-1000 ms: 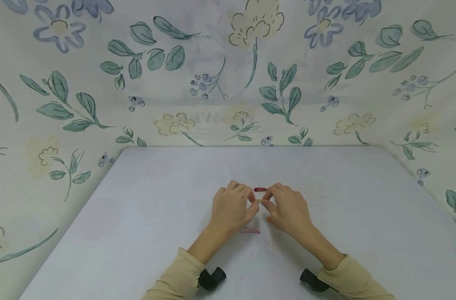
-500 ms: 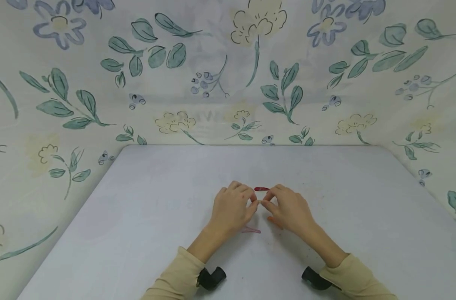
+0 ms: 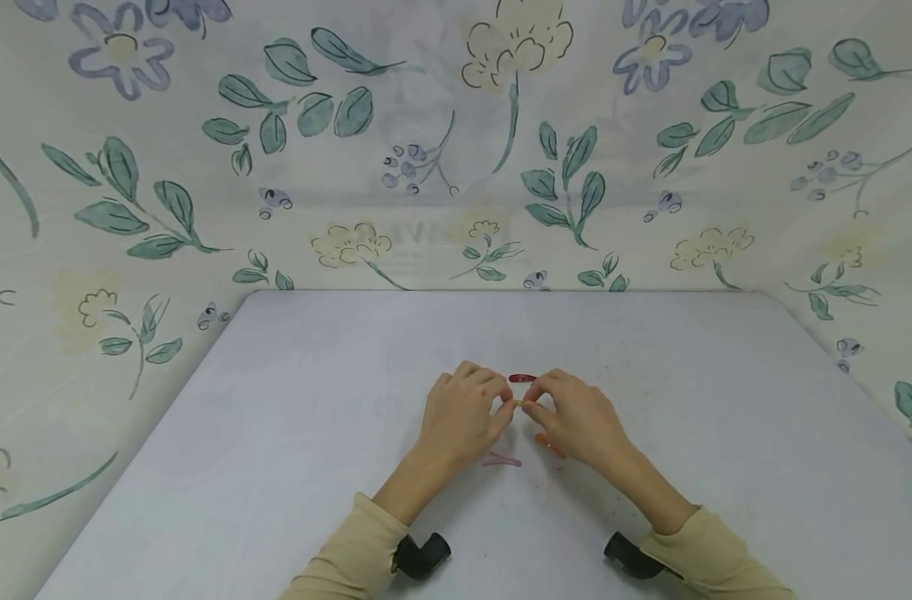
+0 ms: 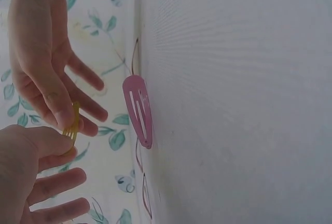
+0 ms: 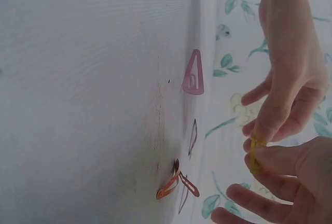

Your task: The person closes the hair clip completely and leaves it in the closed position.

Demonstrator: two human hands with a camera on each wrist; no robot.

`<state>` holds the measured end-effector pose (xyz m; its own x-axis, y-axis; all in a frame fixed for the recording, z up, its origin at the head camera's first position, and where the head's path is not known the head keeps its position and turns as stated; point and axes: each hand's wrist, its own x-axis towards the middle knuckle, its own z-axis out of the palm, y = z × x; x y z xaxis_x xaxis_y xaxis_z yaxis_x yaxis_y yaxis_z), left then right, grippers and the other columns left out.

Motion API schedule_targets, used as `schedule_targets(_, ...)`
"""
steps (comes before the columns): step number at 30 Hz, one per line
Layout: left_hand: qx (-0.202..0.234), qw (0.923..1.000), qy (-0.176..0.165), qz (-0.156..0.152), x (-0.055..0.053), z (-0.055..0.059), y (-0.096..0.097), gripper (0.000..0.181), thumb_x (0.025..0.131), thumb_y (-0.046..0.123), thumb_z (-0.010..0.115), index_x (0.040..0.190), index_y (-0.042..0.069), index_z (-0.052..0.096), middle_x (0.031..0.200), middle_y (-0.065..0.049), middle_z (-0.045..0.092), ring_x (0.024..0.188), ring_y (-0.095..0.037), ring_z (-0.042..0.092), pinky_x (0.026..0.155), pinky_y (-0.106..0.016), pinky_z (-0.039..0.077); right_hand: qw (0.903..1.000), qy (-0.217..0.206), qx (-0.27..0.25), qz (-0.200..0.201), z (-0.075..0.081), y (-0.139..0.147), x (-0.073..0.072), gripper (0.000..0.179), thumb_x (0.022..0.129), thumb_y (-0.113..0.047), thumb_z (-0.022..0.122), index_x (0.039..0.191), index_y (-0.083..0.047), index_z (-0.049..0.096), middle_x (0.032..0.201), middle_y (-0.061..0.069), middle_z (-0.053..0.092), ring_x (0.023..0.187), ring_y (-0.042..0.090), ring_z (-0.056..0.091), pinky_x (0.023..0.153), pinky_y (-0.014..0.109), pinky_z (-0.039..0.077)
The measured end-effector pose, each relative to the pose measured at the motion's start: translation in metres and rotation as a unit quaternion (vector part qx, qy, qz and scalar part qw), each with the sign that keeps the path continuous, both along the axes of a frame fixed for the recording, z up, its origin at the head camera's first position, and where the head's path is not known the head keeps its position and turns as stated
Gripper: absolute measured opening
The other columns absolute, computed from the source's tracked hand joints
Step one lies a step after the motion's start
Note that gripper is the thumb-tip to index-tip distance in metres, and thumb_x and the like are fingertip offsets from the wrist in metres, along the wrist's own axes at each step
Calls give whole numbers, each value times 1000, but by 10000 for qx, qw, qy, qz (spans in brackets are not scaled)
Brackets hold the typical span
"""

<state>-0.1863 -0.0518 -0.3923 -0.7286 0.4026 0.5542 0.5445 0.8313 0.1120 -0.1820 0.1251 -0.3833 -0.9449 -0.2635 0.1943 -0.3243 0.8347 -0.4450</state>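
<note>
Between my two hands is a small yellow snap hair clip (image 4: 75, 120), one end pinched by each hand. My left hand (image 3: 459, 417) grips it with thumb and forefinger from the left. From the right, the thumb and forefinger of my right hand (image 3: 576, 417) pinch the other end. Fingertips cover much of the clip (image 5: 254, 162), so whether it is snapped or bent back is hard to tell. A pink clip (image 3: 503, 459) lies on the table below the hands, and an orange clip (image 3: 549, 446) sits under the right hand, its parts spread apart.
A red clip (image 3: 522, 378) lies just beyond the fingers. The white table (image 3: 313, 375) spreads around the hands, with patterned cloth (image 3: 456, 167) behind it. Black wrist devices (image 3: 422, 557) hang by both sleeves.
Both hands stay nearly in place and keep hold of the yellow clip. My right hand shifts slightly, and more of the orange clip shows beneath it.
</note>
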Motion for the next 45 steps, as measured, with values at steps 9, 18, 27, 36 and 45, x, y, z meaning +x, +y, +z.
schedule_targets(9, -35, 9999, -87, -85, 0, 1, 0, 4, 88, 23, 74, 85, 20, 74, 101, 5, 75, 98, -17, 64, 73, -34, 53, 9998, -22, 22, 204, 0, 2, -1, 11, 92, -23, 70, 97, -14, 73, 112, 4, 69, 98, 27, 66, 81, 44, 53)
schedule_targets(18, -163, 9998, 33, -49, -1, 1, -1, 5, 88, 26, 74, 86, 21, 74, 100, 6, 74, 98, -17, 64, 72, -34, 52, 9994, -10, 107, 317, 0, 4, -1, 15, 94, -24, 68, 100, -12, 74, 108, 3, 69, 89, 21, 65, 77, 42, 53)
schedule_targets(27, -163, 9999, -17, -39, -3, 1, -1, 7, 89, 29, 74, 89, 22, 75, 102, 7, 74, 99, -16, 63, 71, -33, 51, 9989, -99, 255, 381, 1, 7, 0, 17, 95, -25, 66, 101, -11, 73, 108, 5, 68, 92, 22, 65, 80, 43, 53)
schedule_targets(36, -246, 9996, 126, -37, -4, 1, -1, 7, 87, 28, 76, 90, 22, 77, 102, 6, 74, 98, -16, 63, 70, -33, 51, 9986, -359, 145, 349, 3, 9, -2, 20, 95, -26, 66, 105, -10, 73, 114, 6, 67, 102, 26, 64, 87, 48, 52)
schedule_targets(45, -120, 9996, 207, -178, -5, 5, -4, 6, 85, 26, 78, 88, 21, 78, 103, 4, 75, 99, -17, 63, 70, -34, 51, 9961, -708, -244, 461, 8, 12, -6, 26, 98, -28, 62, 111, -8, 72, 122, 8, 65, 115, 31, 61, 94, 51, 50)
